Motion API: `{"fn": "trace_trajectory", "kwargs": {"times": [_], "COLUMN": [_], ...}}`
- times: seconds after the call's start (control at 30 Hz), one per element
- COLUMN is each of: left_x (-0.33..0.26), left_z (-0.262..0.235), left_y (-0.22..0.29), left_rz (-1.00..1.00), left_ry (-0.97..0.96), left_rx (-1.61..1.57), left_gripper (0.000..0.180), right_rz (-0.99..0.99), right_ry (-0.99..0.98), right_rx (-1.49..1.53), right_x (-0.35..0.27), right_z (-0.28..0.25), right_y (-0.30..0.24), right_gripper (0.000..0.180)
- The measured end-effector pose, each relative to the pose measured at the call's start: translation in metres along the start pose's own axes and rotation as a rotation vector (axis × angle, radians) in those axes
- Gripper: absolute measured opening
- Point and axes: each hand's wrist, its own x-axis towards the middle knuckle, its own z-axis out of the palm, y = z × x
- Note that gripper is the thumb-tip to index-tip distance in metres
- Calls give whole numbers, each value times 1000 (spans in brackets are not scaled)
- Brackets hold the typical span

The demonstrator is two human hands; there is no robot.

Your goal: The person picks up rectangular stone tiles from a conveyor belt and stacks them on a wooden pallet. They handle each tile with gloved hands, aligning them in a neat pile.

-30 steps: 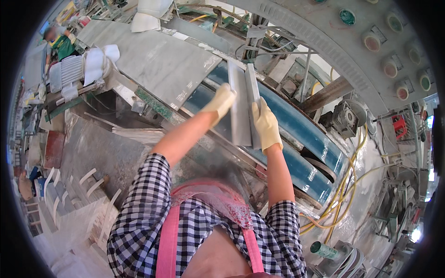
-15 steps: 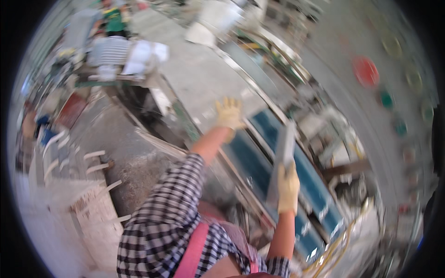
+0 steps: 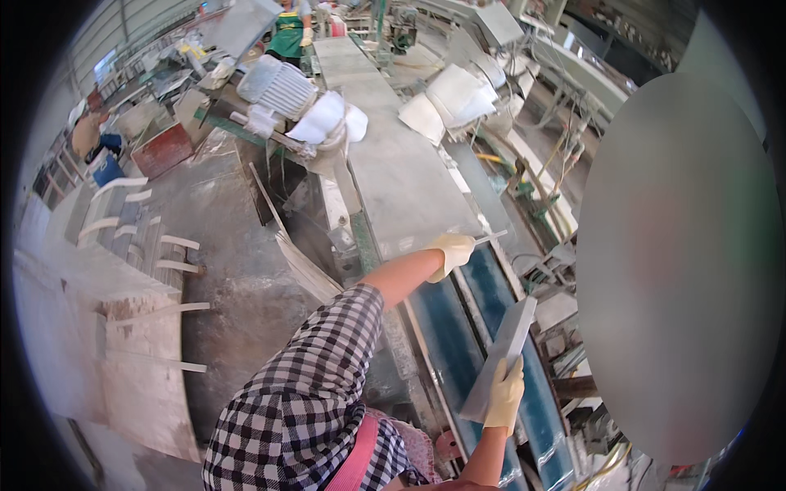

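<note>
My left hand (image 3: 452, 252), in a pale yellow glove, is closed around a thin whitish strip (image 3: 492, 237) whose end juts out to the right. It is over the near end of a large flat grey slab (image 3: 409, 192). A narrow grey-white rectangular slab (image 3: 501, 352) is in my right hand (image 3: 506, 394), gloved alike, tilted above the blue conveyor belts (image 3: 446, 331). My fingers grip it by its right-hand edge. What the left fingers press against underneath is hidden.
A ribbed motor (image 3: 277, 86) flanks the slab line on the left, with a white-covered machine (image 3: 458, 96) on the right. At far left, a rack with curved pale arms (image 3: 176, 266) stands. A person in a green apron (image 3: 287, 34) is beyond. A blurred patch covers the right side.
My left hand was spread flat on the large slab; now it is closed on the thin strip, farther right. The right hand and its slab are lower in view. The view has turned.
</note>
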Motion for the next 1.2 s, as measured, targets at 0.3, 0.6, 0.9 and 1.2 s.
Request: {"fn": "trace_trajectory", "kwargs": {"times": [0.3, 0.6, 0.9, 1.2], "left_x": [-102, -84, -19, 9], "left_z": [106, 114, 33, 7], "left_y": [79, 86, -53, -78], "left_rz": [170, 239, 8, -131], "left_ry": [130, -45, 569, 462], "left_rx": [-1154, -802, 370, 492], "left_gripper": [25, 26, 32, 86], "right_rz": [71, 108, 141, 161], "right_ry": [-107, -238, -13, 1], "right_rx": [115, -13, -189, -274], "right_x": [-3, 2, 0, -6], "right_z": [-25, -31, 6, -5], "right_y": [-20, -30, 0, -19], "right_gripper": [62, 69, 62, 56]}}
